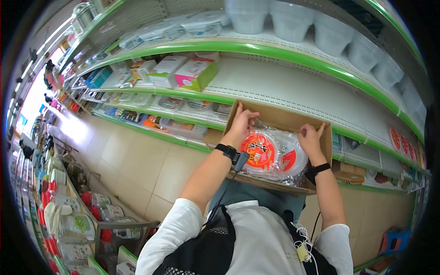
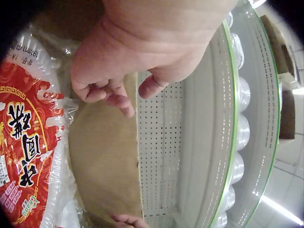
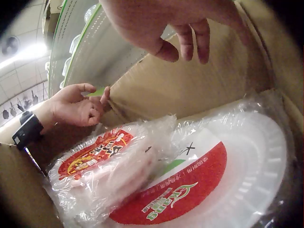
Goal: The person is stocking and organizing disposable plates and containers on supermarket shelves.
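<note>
An open cardboard box [image 1: 279, 114] is in front of my body. Inside lie clear-wrapped packs of white disposable plates, one with a red and orange label [image 1: 260, 149], the other with a white and red label [image 3: 183, 197]. My left hand [image 1: 244, 123] is at the box's far left corner, fingers loosely bent, one fingertip at the rim. My right hand [image 1: 312, 141] is near the far right corner. In the right wrist view its fingers [image 3: 202, 40] hang down relaxed inside the box, above the plates, with nothing between them.
Green-edged shelves [image 1: 284, 89] run along beyond the box. Clear plastic tubs [image 1: 293, 20] line the upper shelf; a pink and green carton [image 1: 196, 74] stands on the middle one. Jars with red lids [image 1: 75, 228] crowd the left side. A blue stool [image 1: 394, 240] is at lower right.
</note>
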A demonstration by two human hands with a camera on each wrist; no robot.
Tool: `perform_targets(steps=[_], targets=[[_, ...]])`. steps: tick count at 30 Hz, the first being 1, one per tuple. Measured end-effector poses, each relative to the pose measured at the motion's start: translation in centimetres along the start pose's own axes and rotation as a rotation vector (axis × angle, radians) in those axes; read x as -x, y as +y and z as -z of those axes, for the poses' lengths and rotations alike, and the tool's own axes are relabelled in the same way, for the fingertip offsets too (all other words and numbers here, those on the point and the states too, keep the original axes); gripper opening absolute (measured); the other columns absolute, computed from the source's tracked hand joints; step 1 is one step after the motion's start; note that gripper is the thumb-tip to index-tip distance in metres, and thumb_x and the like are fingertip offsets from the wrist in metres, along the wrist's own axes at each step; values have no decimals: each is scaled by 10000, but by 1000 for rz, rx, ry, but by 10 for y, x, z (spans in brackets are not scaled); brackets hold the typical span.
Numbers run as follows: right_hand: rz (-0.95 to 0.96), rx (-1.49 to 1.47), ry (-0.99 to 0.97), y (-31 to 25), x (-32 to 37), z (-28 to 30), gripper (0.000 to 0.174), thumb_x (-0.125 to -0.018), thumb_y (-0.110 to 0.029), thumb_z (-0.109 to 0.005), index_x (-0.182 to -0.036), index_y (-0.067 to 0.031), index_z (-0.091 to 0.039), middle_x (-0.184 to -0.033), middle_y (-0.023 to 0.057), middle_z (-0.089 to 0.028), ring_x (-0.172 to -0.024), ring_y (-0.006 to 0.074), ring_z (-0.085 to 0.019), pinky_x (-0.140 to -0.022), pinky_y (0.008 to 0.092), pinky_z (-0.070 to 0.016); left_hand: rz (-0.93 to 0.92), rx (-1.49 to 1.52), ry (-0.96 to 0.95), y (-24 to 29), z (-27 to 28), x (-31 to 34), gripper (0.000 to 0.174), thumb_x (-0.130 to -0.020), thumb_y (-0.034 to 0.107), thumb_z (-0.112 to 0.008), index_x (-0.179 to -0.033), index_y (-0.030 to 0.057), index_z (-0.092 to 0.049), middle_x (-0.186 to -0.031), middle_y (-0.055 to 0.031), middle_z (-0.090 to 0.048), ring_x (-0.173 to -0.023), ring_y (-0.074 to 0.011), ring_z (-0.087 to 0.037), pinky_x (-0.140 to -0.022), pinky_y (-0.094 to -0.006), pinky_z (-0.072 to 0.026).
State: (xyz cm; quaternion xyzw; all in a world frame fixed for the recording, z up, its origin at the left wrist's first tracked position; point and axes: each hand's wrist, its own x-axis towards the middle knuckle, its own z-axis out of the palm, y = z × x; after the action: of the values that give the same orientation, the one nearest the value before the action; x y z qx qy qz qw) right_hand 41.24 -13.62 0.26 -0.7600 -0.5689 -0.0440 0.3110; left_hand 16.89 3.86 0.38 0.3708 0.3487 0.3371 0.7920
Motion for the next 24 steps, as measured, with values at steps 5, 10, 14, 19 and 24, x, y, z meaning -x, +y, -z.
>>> perform_targets(steps=[5,10,14,19,24], targets=[[-16,-11,1,-4,1,3,117,-771,-105,-663,-848,-47,-597,-850,138,-645,-983,335,-604,-1179,614,-10,10,18,0,3,6,0,856,-872,168,-482,-1571,330,-15,-1072,-37,-651,-650,-107,-430,-576,-273,-377],[0,92,12,-5,3,0,88,-770,-100,-662,-813,-42,-612,-816,136,-642,-933,323,-611,-1182,611,-36,-24,9,10,7,5,5,872,-856,158,-499,-1577,284,-25,-1068,-38,-648,-646,-108,-420,-590,-282,-375],[26,85,17,-5,3,3,76,-770,-95,-659,-792,-38,-614,-799,131,-642,-909,309,-615,-1191,591,-42,-34,57,53,6,5,9,884,-823,129,-540,-1576,262,-95,-1014,-85,-678,-572,-109,-433,-495,-268,-351],[12,103,32,-8,7,11,67,-770,-82,-639,-778,-29,-598,-778,131,-643,-891,300,-619,-1209,534,-60,-40,6,-16,5,6,13,899,-827,163,-516,-1578,272,-35,-1101,-71,-646,-615,-115,-428,-555,-295,-365],[78,164,169,-6,18,17,58,-769,-76,-627,-768,-28,-596,-758,140,-637,-899,309,-611,-1207,533,-84,-52,10,-46,8,-1,25,899,-829,170,-517,-1575,291,-30,-1078,-64,-651,-630,-112,-422,-564,-288,-364]])
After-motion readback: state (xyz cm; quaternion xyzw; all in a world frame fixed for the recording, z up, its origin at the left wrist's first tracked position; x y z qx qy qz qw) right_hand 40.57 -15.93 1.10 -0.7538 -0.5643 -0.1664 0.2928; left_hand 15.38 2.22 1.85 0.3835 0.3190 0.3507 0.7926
